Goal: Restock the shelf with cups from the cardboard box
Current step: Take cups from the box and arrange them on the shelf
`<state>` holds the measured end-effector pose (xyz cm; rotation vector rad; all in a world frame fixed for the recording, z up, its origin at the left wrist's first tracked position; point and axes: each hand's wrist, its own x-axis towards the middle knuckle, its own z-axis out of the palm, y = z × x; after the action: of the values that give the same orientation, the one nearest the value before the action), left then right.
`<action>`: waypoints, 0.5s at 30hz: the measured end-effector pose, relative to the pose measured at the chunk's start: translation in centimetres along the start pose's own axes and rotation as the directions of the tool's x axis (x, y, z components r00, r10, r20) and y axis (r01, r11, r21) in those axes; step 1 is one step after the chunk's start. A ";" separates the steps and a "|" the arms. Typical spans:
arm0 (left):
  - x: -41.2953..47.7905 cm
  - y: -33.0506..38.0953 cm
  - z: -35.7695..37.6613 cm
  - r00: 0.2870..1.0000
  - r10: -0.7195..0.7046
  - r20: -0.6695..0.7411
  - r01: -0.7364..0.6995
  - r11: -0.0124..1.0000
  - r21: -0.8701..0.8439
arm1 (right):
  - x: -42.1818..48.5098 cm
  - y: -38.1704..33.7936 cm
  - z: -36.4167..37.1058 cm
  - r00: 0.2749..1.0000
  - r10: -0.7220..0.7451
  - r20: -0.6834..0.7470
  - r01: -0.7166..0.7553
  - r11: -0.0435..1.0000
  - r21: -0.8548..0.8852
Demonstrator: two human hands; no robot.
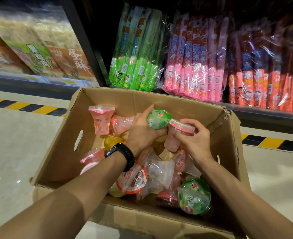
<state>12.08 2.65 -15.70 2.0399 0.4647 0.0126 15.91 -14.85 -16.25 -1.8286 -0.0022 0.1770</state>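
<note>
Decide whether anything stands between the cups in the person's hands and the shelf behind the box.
Yes. The far wall of the cardboard box rises between the green-lidded cup, the pink cup and the shelf; green packs, pink packs and red packs fill its visible front.

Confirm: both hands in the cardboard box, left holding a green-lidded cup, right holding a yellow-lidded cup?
One slip: the head view shows the right hand holding a red-lidded pink cup, not a yellow-lidded one. The rest stands: both hands in the cardboard box, left hand holding the green-lidded cup.
</note>
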 end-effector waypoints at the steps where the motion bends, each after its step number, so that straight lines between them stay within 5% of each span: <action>1: 0.1 0.0 0.1 1.000 -0.007 -0.005 0.007 1.000 -0.022 | 0.2 -0.4 -0.2 1.000 0.010 -0.012 -0.009 0.998 0.059; 7: 0.2 0.5 -0.3 1.000 -0.006 -0.015 0.003 0.987 -0.163 | 0.7 -1.9 -0.3 0.978 0.202 0.050 -0.199 0.843 0.499; 15: -1.5 3.5 -5.2 0.994 0.110 0.002 -0.110 0.994 -0.003 | -1.1 -5.4 -2.5 0.926 0.273 0.261 -0.354 0.868 0.348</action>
<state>10.77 5.11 -9.89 2.0603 0.3502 0.0781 15.67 -15.89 -10.31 -1.3936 0.1795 0.5586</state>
